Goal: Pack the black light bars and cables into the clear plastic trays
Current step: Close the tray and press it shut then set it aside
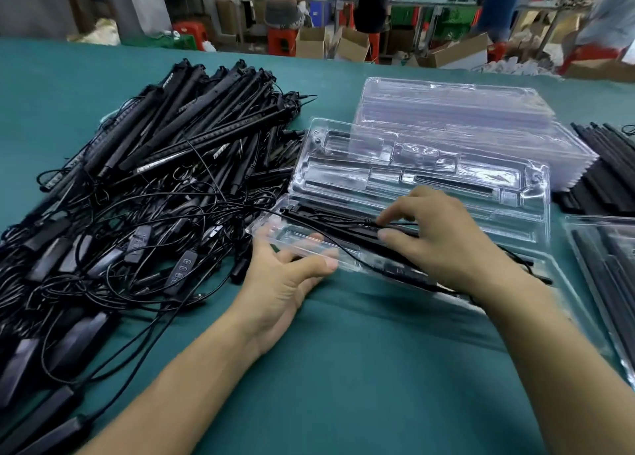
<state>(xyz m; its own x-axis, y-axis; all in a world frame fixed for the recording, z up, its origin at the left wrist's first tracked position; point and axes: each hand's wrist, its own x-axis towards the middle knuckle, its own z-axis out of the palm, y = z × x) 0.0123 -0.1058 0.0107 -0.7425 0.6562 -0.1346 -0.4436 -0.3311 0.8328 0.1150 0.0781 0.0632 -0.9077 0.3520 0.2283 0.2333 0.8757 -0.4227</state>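
While the bar [343, 229] lies slantwise in the near tray [275, 228], the right hand [443, 234] pinches it with its cable [330, 242], and the left hand [285, 282], fingers straight, steadies the tray's edge. Seating seems underway; next the bar needs pressing into its slot, with the cable tucked in. A pile [171, 165] lies left on the table [343, 368].

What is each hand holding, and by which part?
The right hand pinches the black light bar partway along its length, over the clear tray. The left hand holds nothing; its straight fingers rest on the tray's left end.
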